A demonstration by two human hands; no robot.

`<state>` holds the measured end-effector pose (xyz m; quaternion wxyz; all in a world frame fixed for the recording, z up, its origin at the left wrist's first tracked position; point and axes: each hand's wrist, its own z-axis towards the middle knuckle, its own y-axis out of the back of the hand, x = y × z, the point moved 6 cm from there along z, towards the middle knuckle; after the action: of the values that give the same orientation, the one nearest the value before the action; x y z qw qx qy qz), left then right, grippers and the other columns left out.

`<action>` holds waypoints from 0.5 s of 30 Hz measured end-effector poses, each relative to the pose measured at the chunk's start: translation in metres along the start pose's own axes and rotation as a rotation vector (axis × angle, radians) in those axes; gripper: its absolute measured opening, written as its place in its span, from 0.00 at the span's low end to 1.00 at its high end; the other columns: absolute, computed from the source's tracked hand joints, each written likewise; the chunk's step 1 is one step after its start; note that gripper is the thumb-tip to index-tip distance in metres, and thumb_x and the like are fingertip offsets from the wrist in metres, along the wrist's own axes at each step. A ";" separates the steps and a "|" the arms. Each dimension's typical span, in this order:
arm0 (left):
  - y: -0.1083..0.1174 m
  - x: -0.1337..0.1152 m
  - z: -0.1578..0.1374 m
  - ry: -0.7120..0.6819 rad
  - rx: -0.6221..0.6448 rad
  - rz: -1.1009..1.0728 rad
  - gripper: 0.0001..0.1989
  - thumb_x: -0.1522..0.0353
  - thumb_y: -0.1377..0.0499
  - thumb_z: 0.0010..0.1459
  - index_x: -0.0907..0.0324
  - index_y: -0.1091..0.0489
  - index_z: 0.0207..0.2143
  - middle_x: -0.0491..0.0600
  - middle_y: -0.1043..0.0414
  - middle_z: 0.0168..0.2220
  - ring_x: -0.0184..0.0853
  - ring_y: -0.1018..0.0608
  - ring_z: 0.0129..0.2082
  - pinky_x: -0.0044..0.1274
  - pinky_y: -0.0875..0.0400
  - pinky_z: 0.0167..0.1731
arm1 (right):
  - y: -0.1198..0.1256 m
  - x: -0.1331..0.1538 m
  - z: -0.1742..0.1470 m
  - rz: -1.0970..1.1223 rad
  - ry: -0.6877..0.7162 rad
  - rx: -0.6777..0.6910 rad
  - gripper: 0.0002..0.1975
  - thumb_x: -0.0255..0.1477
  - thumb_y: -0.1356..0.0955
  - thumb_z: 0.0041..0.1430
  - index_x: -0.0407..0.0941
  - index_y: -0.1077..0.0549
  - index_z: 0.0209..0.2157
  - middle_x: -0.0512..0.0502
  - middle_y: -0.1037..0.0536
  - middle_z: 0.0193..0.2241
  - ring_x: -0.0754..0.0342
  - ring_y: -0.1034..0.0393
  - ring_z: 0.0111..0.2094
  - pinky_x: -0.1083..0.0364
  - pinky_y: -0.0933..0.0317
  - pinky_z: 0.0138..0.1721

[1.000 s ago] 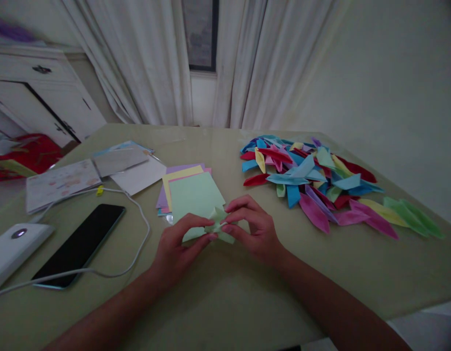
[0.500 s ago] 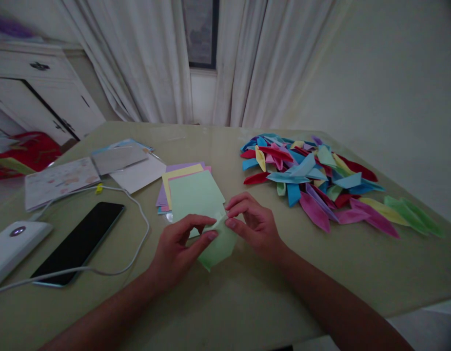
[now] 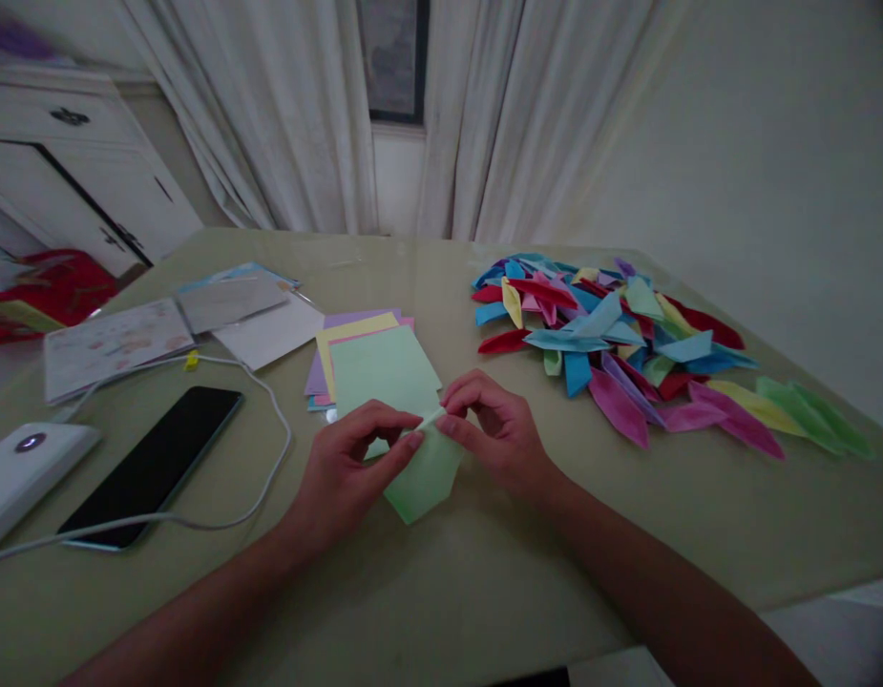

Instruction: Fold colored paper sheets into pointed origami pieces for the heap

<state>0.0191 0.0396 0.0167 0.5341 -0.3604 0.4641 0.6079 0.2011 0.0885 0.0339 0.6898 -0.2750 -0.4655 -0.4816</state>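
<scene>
A light green sheet of paper point(image 3: 425, 482), partly folded, hangs between my two hands above the table. My left hand point(image 3: 355, 456) pinches its upper left edge between thumb and fingers. At the upper right edge, my right hand point(image 3: 493, 425) grips the same paper with thumb and forefinger. The fingertips of both hands are close together along a narrow fold at the top. Behind the paper lies a stack of coloured sheets point(image 3: 380, 367), pale green on top, with yellow, pink and purple edges showing. My fingers hide part of the fold.
Folded colourful paper pieces point(image 3: 584, 329) are heaped at the right. To the left lie a black phone point(image 3: 155, 463), a white power bank point(image 3: 36, 477) and a white cable point(image 3: 280, 401). Cards and papers point(image 3: 118, 339) rest at the back left, with curtains point(image 3: 290, 114) behind the table.
Both hands have drawn slightly closer along the top of the green paper, and its upper edge now looks more tightly folded. The whole view has shifted a little.
</scene>
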 end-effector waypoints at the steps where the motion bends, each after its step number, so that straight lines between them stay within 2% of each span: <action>1: 0.001 0.000 0.000 0.001 -0.011 0.003 0.06 0.67 0.33 0.64 0.54 0.19 0.44 0.48 0.23 0.36 0.33 0.23 0.35 0.25 0.28 0.36 | 0.001 -0.001 0.000 0.000 -0.013 -0.004 0.05 0.31 0.24 0.63 0.47 0.22 0.36 0.46 0.24 0.38 0.52 0.28 0.40 0.51 0.34 0.44; 8: 0.000 -0.001 0.000 0.000 0.005 -0.022 0.06 0.67 0.32 0.63 0.54 0.19 0.43 0.47 0.21 0.36 0.33 0.21 0.35 0.24 0.27 0.35 | 0.000 -0.007 0.005 0.065 -0.111 0.051 0.07 0.33 0.23 0.60 0.47 0.19 0.38 0.46 0.23 0.39 0.53 0.28 0.38 0.53 0.34 0.40; 15: 0.002 0.004 -0.003 0.050 -0.039 0.028 0.04 0.66 0.32 0.63 0.54 0.18 0.40 0.47 0.17 0.36 0.34 0.18 0.35 0.24 0.23 0.36 | 0.002 -0.002 0.003 0.049 -0.049 0.000 0.03 0.29 0.22 0.60 0.47 0.18 0.34 0.46 0.23 0.38 0.52 0.27 0.40 0.52 0.33 0.44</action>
<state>0.0167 0.0382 0.0128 0.5069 -0.3791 0.4703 0.6150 0.2017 0.0928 0.0336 0.6898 -0.2981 -0.4753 -0.4576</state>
